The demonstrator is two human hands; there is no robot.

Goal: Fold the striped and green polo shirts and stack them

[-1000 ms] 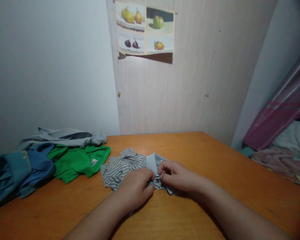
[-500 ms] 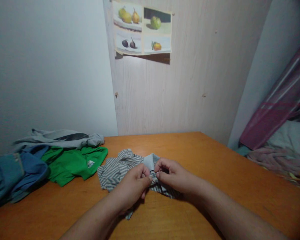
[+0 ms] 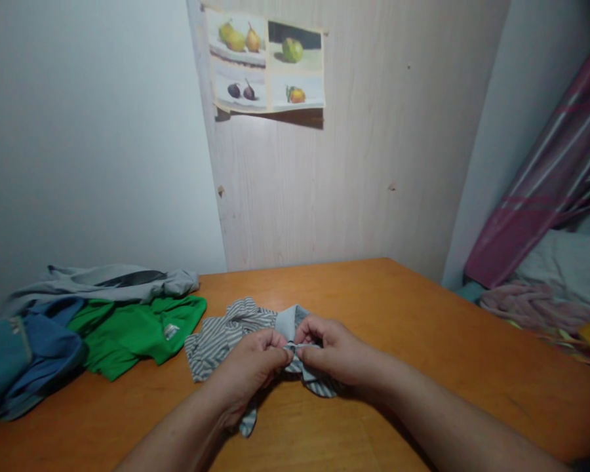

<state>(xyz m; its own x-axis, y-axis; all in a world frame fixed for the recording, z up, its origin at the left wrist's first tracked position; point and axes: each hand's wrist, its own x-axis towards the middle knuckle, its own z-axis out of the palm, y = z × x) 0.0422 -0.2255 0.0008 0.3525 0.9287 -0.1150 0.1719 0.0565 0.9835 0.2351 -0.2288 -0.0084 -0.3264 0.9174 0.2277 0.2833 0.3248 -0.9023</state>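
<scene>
Pinches the front just below the pale, finely lined collar (image 3: 285, 324) of a grey-and-white striped cloth shirt (image 3: 209, 349), with left hand (image 3: 256, 360) and right hand (image 3: 332, 349) nearly closed, near-centre on the orange-brown wooden counter (image 3: 398, 311). Seems busy buttoning or unbuttoning; likely calls next for steady fingertip grip.

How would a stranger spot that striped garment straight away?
Find the orange wooden table. There, a bare left hand and a bare right hand pinch a crumpled cloth garment. Grey and white stripes set it apart from the green cloth on its left.
</scene>
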